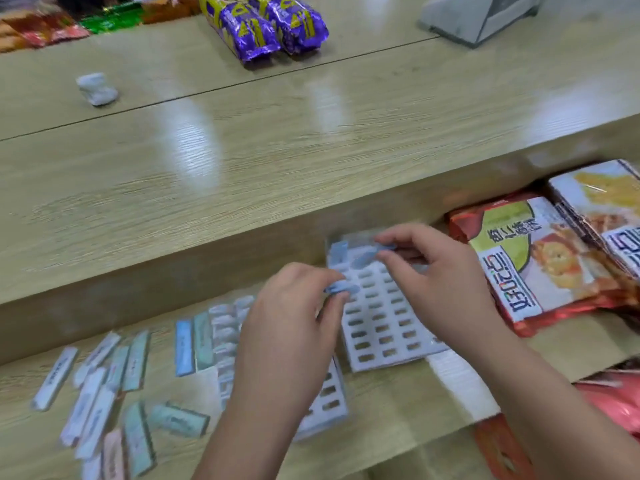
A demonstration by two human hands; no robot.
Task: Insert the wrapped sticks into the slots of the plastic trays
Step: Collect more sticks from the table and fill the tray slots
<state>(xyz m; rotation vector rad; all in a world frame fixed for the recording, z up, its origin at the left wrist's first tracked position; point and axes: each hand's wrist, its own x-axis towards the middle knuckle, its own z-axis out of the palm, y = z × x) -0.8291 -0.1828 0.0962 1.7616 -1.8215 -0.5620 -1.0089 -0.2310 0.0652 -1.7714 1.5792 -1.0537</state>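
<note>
L hand (294, 306) pinches a short pale-blue wrapped stick (341, 289) between thumb and fingertips, just over the left edge of the white plastic tray w/ rows of oval slots (381, 327). R hand (436, 268) pinches a second blue wrapped stick (367, 258) by one end. It is tilted, w/ its free end over the tray's far rows.

Prob. reason for both grips: holding one tip leaves the other end free to drop into a slot, and two loaded hands can fill two slots per pass. One upright blue stick (338, 251) already sits in the tray's far-left corner slot. The other slots look empty, so this tray is at an early stage.

A second white slotted tray (329, 396) lies partly under the L forearm, toward the shelf's front edge. A loose pile of white, blue and green wrapped sticks (104, 375) is scattered at the shelf's left end. That is within the L hand's reach, so it is likely the feed stock.

Surface is a light wood-grain lower shelf (388, 420) set below a higher wood-grain counter (311, 150). An orange-and-green snack bag (540, 271) lies at the shelf's right end, near the tray. Along the counter's far edge are two purple foil packs (273, 29) and, at the far-right corner, a grey plastic device (478, 15). A crumpled white tissue (97, 89) lies toward the left end. Looks like a shop counter. The view is motion-blurred, so print on the sticks is unreadable.
</note>
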